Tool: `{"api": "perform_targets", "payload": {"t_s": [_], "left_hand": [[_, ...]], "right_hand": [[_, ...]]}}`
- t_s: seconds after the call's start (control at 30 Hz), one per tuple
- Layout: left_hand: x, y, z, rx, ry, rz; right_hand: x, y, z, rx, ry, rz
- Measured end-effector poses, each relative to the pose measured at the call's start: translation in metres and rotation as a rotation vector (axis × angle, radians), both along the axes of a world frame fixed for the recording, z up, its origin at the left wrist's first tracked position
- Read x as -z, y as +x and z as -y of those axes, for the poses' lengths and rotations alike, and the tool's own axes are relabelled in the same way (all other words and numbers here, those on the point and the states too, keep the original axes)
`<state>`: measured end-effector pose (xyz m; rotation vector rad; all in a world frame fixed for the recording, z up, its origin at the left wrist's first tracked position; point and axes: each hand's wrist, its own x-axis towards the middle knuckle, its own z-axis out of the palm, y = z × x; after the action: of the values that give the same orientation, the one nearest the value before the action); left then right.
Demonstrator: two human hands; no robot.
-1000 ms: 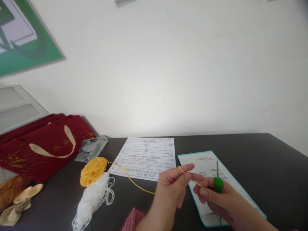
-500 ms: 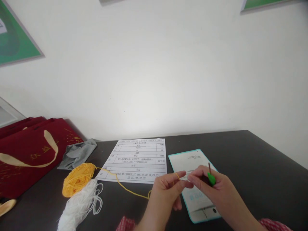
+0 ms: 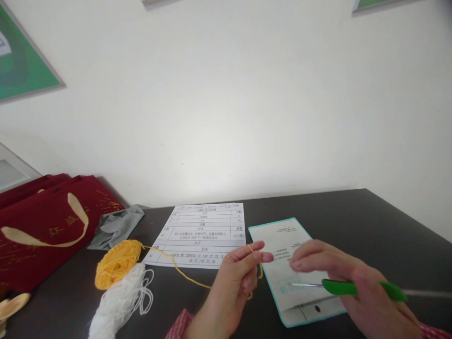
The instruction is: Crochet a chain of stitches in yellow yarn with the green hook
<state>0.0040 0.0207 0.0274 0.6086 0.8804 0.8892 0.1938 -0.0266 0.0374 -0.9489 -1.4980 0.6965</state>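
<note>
Over the table, my left hand (image 3: 229, 282) is closed on yellow yarn (image 3: 249, 248), which loops over the index finger and hangs below the fingers. From there the strand runs left to a yellow yarn ball (image 3: 118, 264). A crochet hook (image 3: 339, 287) with a green handle lies across my right hand (image 3: 370, 294), its thin metal tip pointing left, apart from the yarn. My right fingers are partly extended above the hook. Beneath the hands lies a white flat packet with a teal border (image 3: 278, 240), partly covered by my right hand.
A white yarn skein (image 3: 116, 301) sits in front of the yellow ball. Behind are a printed pattern sheet (image 3: 201, 230) and grey cloth (image 3: 116, 226). Dark red bags (image 3: 45, 230) stand left, near a wooden item (image 3: 16, 303). A pale wall rises behind the dark table (image 3: 353, 216).
My right hand has moved right, away from my left, and the crochet hook has swung to point left. My left hand has shifted slightly left and up, still holding the yarn.
</note>
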Motion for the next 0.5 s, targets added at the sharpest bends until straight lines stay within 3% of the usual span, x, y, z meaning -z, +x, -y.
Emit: {"api": "perform_targets", "payload": {"t_s": [0.17,0.3,0.5], "left_hand": [[0.003,0.001,0.001,0.097,0.0,-0.026],[0.005,0.001,0.001,0.164,0.015,-0.042],[0.002,-0.004,0.0,0.256,0.02,-0.052]], "right_hand": [[0.003,0.008,-0.004,0.044,-0.132,-0.121],[0.006,0.008,-0.003,-0.006,-0.005,0.095],[-0.008,0.008,-0.008,-0.074,0.207,0.328]]}}
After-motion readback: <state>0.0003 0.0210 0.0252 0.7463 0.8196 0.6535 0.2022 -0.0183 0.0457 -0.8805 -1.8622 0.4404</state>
